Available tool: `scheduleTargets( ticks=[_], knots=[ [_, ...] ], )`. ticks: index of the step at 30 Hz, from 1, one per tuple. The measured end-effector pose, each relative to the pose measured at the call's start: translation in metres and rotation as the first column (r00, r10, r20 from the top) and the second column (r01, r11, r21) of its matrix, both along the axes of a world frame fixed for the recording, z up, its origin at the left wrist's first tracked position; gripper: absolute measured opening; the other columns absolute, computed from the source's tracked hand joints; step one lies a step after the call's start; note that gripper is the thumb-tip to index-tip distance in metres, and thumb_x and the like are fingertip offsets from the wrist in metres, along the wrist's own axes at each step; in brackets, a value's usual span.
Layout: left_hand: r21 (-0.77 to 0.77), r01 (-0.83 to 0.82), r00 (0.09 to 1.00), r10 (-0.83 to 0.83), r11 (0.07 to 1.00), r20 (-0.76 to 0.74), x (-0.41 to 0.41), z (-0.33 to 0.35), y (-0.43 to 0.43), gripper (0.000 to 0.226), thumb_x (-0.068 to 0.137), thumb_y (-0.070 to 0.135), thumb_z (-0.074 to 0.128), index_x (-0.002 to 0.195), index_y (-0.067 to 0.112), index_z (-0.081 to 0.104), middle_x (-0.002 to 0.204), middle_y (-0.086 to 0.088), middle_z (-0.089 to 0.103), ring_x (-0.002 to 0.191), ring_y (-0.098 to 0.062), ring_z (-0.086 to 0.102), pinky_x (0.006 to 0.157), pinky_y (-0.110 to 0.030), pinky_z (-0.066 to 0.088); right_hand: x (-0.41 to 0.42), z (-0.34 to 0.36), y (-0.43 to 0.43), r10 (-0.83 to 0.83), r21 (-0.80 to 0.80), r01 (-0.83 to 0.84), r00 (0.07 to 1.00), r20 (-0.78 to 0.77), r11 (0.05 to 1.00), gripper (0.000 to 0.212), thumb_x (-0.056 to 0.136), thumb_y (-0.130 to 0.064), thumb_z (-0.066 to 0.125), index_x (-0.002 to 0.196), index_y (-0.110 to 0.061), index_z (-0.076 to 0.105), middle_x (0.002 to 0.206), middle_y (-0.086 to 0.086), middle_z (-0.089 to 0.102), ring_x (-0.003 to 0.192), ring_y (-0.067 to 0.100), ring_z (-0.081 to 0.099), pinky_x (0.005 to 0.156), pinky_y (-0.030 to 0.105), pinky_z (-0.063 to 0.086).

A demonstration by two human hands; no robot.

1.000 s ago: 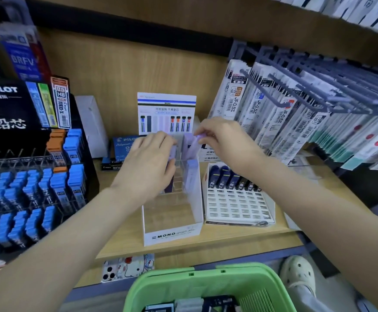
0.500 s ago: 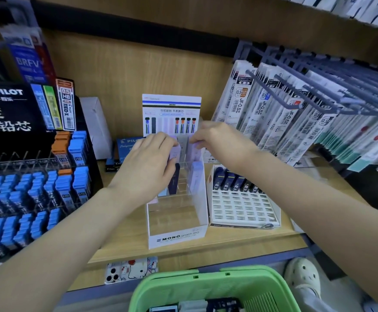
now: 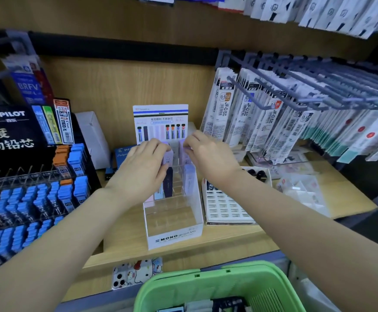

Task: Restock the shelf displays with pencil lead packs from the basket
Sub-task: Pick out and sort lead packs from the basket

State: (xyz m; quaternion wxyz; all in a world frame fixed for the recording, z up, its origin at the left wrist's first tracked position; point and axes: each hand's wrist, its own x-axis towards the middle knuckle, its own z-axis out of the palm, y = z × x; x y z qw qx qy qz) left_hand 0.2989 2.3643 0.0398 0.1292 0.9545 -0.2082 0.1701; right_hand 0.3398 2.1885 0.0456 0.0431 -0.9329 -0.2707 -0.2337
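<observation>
The clear display box [image 3: 174,221] stands on the wooden shelf [image 3: 228,240], with its white front edge close to the shelf's near lip. Both hands meet over its far end, in front of the upright printed card [image 3: 160,122].

The left hand [image 3: 143,167] has its fingers curled round a lilac pack [image 3: 167,157] and holds it upright at the far left compartments. The right hand [image 3: 208,154] comes in from the right with bent fingers. Its fingertips pinch the top of a second pale pack [image 3: 184,154], which stands just beside the first.

Below them a dark pack [image 3: 167,183] and a pale blue pack [image 3: 189,176] stand in the box's middle rows, against the left and right walls. The near compartments lie open, with only the clear dividers between them.

The room at the sides is tight. A white tray [image 3: 226,208] touches or almost touches the box's right wall, and the black rack [image 3: 37,199] of blue packs is near on the left. Hanging refills [image 3: 273,122] on hooks crowd the far right, above the right forearm.

The green basket [image 3: 206,273] sits nearest, below the shelf edge, with more packs in it. A patterned phone case [image 3: 136,273] lies to its left.
</observation>
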Motion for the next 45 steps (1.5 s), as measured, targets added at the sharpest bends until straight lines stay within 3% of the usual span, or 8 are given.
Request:
scheduleTargets(
  ticks=[7, 13, 17, 22, 27, 31, 40, 45],
  knots=[
    [0.151, -0.06, 0.997, 0.052, 0.987, 0.061, -0.012, -0.001, -0.003, 0.039, 0.082, 0.001, 0.065, 0.119, -0.006, 0.057, 0.123, -0.024, 0.053, 0.117, -0.041, 0.051, 0.101, -0.044, 0.038, -0.025, 0.003, -0.013, -0.045, -0.052, 0.042, 0.998, -0.043, 0.998, 0.034, 0.085, -0.007, 0.062, 0.118, -0.013, 0.056, 0.111, 0.004, 0.062, 0.105, 0.023, 0.055, 0.073, 0.03, 0.042],
    [0.181, -0.123, 0.969, 0.078, 0.976, 0.236, -0.062, -0.017, -0.023, 0.026, 0.075, 0.01, 0.053, 0.097, 0.001, 0.063, 0.102, -0.019, 0.058, 0.101, -0.033, 0.047, 0.083, -0.04, 0.029, -0.076, -0.026, -0.048, 0.017, 0.046, -0.022, 0.994, 0.109, 0.999, 0.035, 0.059, -0.003, 0.081, 0.089, -0.01, 0.065, 0.083, 0.005, 0.064, 0.079, 0.025, 0.063, 0.066, 0.028, 0.05],
    [0.193, -0.032, 0.99, 0.004, 0.981, 0.141, -0.105, -0.062, -0.04, 0.025, 0.076, 0.019, 0.042, 0.088, 0.009, 0.061, 0.095, -0.009, 0.059, 0.091, -0.027, 0.046, 0.082, -0.039, 0.031, -0.12, -0.069, -0.085, 0.025, -0.031, -0.024, 0.999, 0.029, 0.999, 0.039, 0.062, -0.006, 0.08, 0.098, -0.012, 0.065, 0.09, 0.002, 0.062, 0.08, 0.022, 0.06, 0.073, 0.028, 0.042],
    [0.248, 0.124, 0.971, -0.066, 0.961, -0.229, -0.155, -0.148, -0.062, 0.03, 0.06, 0.025, 0.076, 0.086, 0.016, 0.066, 0.088, 0.0, 0.059, 0.085, -0.019, 0.054, 0.084, -0.037, 0.048, -0.175, -0.153, -0.128, 0.051, -0.202, -0.108, 0.962, -0.267, 0.973, 0.052, 0.048, -0.005, 0.083, 0.095, -0.015, 0.062, 0.088, 0.001, 0.061, 0.077, 0.02, 0.058, 0.069, 0.027, 0.045],
    [0.25, 0.189, 0.815, -0.01, 0.95, -0.579, -0.19, -0.215, -0.082, 0.035, 0.076, 0.032, 0.066, 0.108, 0.019, 0.063, 0.106, 0.0, 0.06, 0.097, -0.015, 0.056, 0.088, -0.03, 0.049, -0.214, -0.226, -0.144, -0.051, -0.197, -0.085, 0.8, -0.598, 0.977, 0.065, 0.035, -0.014, 0.089, 0.094, -0.017, 0.06, 0.084, -0.002, 0.063, 0.07, 0.013, 0.062, 0.057, 0.022, 0.051],
    [0.23, 0.154, 0.656, 0.075, 0.961, -0.751, -0.205, -0.268, -0.095, 0.045, 0.099, 0.029, 0.034, 0.142, 0.016, 0.03, 0.142, -0.003, 0.035, 0.13, -0.02, 0.033, 0.111, -0.032, 0.024, -0.232, -0.279, -0.147, -0.101, -0.188, -0.093, 0.578, -0.81, 0.978, 0.061, 0.076, -0.022, 0.072, 0.128, -0.014, 0.04, 0.125, 0.003, 0.056, 0.106, 0.013, 0.057, 0.086, 0.023, 0.045],
    [0.2, -0.249, 0.311, 0.274, 0.948, -0.91, -0.239, -0.344, -0.079, 0.049, 0.095, 0.031, 0.051, 0.138, 0.014, 0.035, 0.136, -0.003, 0.04, 0.123, -0.017, 0.042, 0.102, -0.025, 0.036, -0.273, -0.356, -0.132, -0.016, -0.003, 0.211, 0.058, -0.998, 0.977, 0.058, 0.097, -0.021, 0.049, 0.147, -0.02, 0.021, 0.151, -0.001, 0.029, 0.133, 0.019, 0.037, 0.102, 0.027, 0.034],
    [0.14, -0.529, 0.243, 0.307, 0.837, -0.92, -0.24, -0.354, -0.084, 0.052, 0.084, 0.016, 0.069, 0.128, 0.006, 0.045, 0.127, -0.012, 0.043, 0.117, -0.025, 0.047, 0.101, -0.03, 0.037, -0.273, -0.374, -0.12, -0.015, -0.006, 0.259, 0.033, -0.999, 0.966, 0.064, 0.094, -0.025, 0.056, 0.147, -0.015, 0.022, 0.15, 0.003, 0.029, 0.14, 0.022, 0.023, 0.112, 0.033, 0.026]
  ],
)
